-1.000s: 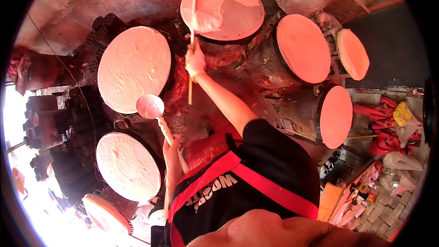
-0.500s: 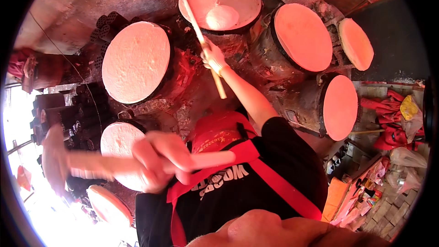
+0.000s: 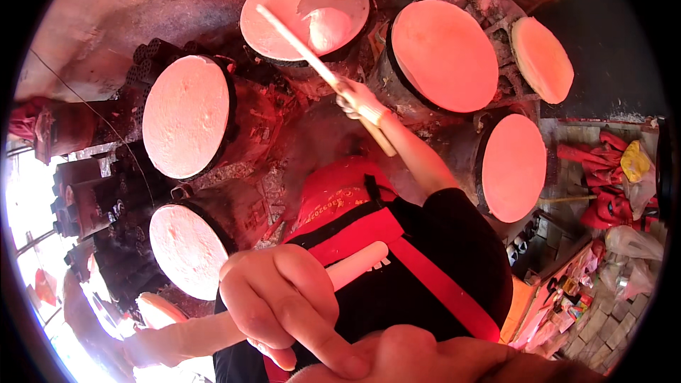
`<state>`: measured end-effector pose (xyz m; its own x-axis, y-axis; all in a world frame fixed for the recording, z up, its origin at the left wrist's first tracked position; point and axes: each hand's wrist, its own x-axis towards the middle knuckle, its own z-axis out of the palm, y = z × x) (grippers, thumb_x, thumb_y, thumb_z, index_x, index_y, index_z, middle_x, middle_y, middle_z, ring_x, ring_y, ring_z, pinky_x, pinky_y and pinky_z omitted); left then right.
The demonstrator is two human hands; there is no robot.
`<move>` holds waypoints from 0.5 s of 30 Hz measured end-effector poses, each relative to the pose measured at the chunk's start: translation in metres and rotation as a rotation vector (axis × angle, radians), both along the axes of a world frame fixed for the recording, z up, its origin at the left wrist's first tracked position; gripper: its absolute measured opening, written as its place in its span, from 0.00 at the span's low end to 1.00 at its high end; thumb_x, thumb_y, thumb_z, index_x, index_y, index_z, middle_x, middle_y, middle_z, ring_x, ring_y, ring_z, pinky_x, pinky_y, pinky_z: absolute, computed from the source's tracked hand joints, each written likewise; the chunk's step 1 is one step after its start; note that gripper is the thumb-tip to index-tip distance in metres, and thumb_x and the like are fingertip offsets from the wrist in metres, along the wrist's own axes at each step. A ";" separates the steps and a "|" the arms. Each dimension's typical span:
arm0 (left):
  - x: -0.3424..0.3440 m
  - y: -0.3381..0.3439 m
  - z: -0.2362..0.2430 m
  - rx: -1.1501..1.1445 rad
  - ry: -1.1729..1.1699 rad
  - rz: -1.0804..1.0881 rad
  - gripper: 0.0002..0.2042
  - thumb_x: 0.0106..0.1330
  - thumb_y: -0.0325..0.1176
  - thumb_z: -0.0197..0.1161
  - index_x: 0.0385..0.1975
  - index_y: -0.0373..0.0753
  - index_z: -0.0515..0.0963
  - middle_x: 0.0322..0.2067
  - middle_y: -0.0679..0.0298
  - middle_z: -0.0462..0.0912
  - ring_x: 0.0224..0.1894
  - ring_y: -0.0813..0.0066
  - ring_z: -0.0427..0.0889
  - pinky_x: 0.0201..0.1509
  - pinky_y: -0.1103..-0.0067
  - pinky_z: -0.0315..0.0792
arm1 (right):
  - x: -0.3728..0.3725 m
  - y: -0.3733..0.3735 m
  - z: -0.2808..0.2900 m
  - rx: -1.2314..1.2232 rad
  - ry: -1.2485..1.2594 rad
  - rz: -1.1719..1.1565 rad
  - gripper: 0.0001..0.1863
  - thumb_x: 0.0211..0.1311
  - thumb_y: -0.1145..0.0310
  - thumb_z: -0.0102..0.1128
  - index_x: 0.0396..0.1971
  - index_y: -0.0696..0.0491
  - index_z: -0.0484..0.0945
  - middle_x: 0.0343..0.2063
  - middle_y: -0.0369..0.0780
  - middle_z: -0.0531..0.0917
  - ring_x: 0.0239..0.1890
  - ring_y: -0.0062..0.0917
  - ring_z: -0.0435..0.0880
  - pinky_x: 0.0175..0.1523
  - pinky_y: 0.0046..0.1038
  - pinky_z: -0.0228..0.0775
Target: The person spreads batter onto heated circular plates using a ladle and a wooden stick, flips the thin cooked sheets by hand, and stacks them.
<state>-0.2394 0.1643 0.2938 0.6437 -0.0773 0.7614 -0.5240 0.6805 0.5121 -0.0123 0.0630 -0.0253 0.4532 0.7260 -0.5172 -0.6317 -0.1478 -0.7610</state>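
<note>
My left hand (image 3: pixel 280 298), close up at the lower middle, is closed around the pale handle of a T-shaped spreader (image 3: pixel 188 340). Its broad crosspiece reaches to the lower left and is smeared by motion. Out in front, my right hand (image 3: pixel 360 104) grips a long, flat wooden stick (image 3: pixel 298 42) whose far end lies over the far griddle (image 3: pixel 255 46). That griddle has a pale layer spread over it, with a rounded pale lump (image 3: pixel 330 30) beside the stick and a dark shadow behind. Whether the stick touches the layer I cannot tell.
Several round griddles with pale layers stand on drum-like stoves around me, among them a left one (image 3: pixel 188 117) and a right one (image 3: pixel 445 55). Dark perforated coal cylinders (image 3: pixel 159 53) are stacked at the left. Red cloth and plastic bags (image 3: pixel 631 245) lie far right.
My left hand and the spreader have swung lower and nearer to me. The right hand has shifted, and its stick leans further left. The scene has shifted slightly with the view.
</note>
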 end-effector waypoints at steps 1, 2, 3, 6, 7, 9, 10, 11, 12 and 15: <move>0.005 -0.004 0.000 0.001 0.004 0.027 0.07 0.60 0.27 0.61 0.25 0.37 0.69 0.40 0.56 0.83 0.33 0.63 0.77 0.34 0.73 0.74 | 0.013 -0.018 -0.009 -0.057 0.022 -0.038 0.22 0.70 0.58 0.45 0.63 0.33 0.62 0.14 0.31 0.66 0.08 0.13 0.56 0.12 0.19 0.46; 0.010 -0.008 -0.003 -0.020 -0.005 0.008 0.07 0.60 0.27 0.61 0.25 0.37 0.69 0.40 0.56 0.83 0.33 0.64 0.76 0.33 0.73 0.74 | 0.027 -0.031 -0.005 -0.061 -0.001 -0.078 0.22 0.70 0.58 0.45 0.63 0.33 0.62 0.14 0.31 0.66 0.08 0.13 0.55 0.12 0.19 0.46; 0.011 -0.012 -0.008 -0.044 -0.007 -0.017 0.07 0.60 0.27 0.61 0.25 0.37 0.69 0.39 0.56 0.83 0.33 0.64 0.75 0.32 0.73 0.74 | 0.034 -0.043 -0.002 -0.071 -0.017 -0.126 0.22 0.70 0.57 0.45 0.63 0.32 0.61 0.14 0.31 0.66 0.08 0.13 0.55 0.11 0.19 0.46; 0.027 -0.027 -0.003 -0.065 0.046 -0.097 0.08 0.59 0.26 0.62 0.24 0.36 0.68 0.38 0.54 0.83 0.35 0.65 0.74 0.29 0.73 0.74 | 0.048 -0.028 0.004 0.011 0.044 -0.175 0.21 0.69 0.57 0.46 0.61 0.32 0.63 0.13 0.30 0.65 0.08 0.15 0.56 0.12 0.20 0.48; 0.033 -0.032 -0.001 -0.061 0.068 -0.118 0.08 0.59 0.26 0.62 0.24 0.36 0.68 0.38 0.54 0.83 0.35 0.65 0.73 0.28 0.73 0.74 | 0.046 -0.021 0.019 -0.014 0.037 -0.170 0.21 0.69 0.57 0.46 0.61 0.32 0.62 0.13 0.29 0.64 0.08 0.15 0.56 0.12 0.20 0.48; 0.044 -0.035 -0.005 -0.039 0.048 -0.125 0.08 0.59 0.27 0.62 0.25 0.36 0.68 0.38 0.53 0.83 0.36 0.66 0.73 0.28 0.73 0.74 | 0.056 -0.043 0.012 0.018 -0.009 0.083 0.22 0.69 0.57 0.47 0.62 0.31 0.62 0.13 0.30 0.65 0.08 0.15 0.58 0.12 0.20 0.49; 0.049 -0.036 -0.006 -0.025 0.040 -0.123 0.08 0.59 0.27 0.62 0.25 0.36 0.68 0.39 0.52 0.83 0.36 0.66 0.73 0.28 0.73 0.74 | 0.067 -0.055 0.005 -0.032 0.014 0.067 0.22 0.69 0.56 0.47 0.62 0.31 0.62 0.13 0.31 0.66 0.08 0.15 0.58 0.12 0.20 0.50; 0.055 -0.038 -0.007 -0.033 0.037 -0.120 0.08 0.60 0.27 0.62 0.25 0.36 0.69 0.39 0.52 0.83 0.37 0.66 0.73 0.28 0.73 0.74 | 0.078 -0.064 -0.001 -0.083 0.037 0.049 0.22 0.69 0.55 0.46 0.63 0.30 0.61 0.13 0.31 0.66 0.08 0.15 0.59 0.12 0.20 0.51; 0.059 -0.041 -0.005 -0.045 0.043 -0.109 0.07 0.60 0.27 0.61 0.25 0.36 0.69 0.39 0.52 0.83 0.37 0.66 0.73 0.28 0.73 0.74 | 0.089 -0.066 0.000 -0.085 0.082 0.000 0.23 0.69 0.54 0.45 0.63 0.30 0.61 0.13 0.31 0.67 0.08 0.16 0.59 0.11 0.20 0.52; 0.072 -0.048 -0.002 -0.064 0.088 -0.057 0.07 0.61 0.28 0.60 0.26 0.37 0.69 0.36 0.53 0.83 0.34 0.65 0.74 0.28 0.74 0.74 | 0.122 -0.034 0.010 -0.077 -0.143 -0.086 0.20 0.70 0.57 0.44 0.61 0.33 0.64 0.13 0.31 0.65 0.09 0.14 0.58 0.11 0.18 0.49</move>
